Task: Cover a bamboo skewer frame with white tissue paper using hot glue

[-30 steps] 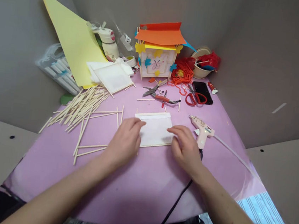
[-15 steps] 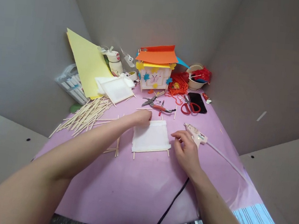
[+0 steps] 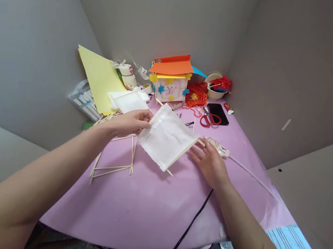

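Note:
Tilted above the table is a stick frame covered with white paper [image 3: 168, 136], its stick ends poking out at the corners. My left hand [image 3: 135, 122] pinches its left upper edge between thumb and fingers. At the right corner, my right hand [image 3: 209, 158] grips a protruding stick, with the other fingers spread under the panel. A bare stick frame [image 3: 112, 168] lies on the table below my left forearm. Just behind my right hand rests a pale glue gun [image 3: 219, 148] with a long glue stick in its back.
At the back stands a small paper house [image 3: 170, 87] with an orange roof. Red yarn [image 3: 196, 96], red-handled scissors [image 3: 210, 119] and a black phone [image 3: 219, 113] lie to its right. Yellow paper [image 3: 100, 78], a white bottle [image 3: 128, 76] and white panels [image 3: 131, 101] are at left. A black cord [image 3: 193, 222] crosses the front.
The white-papered frame has been lifted off the table, turned and tilted. My left hand shifted left to its edge; my right hand, formerly beside it, now holds its right corner.

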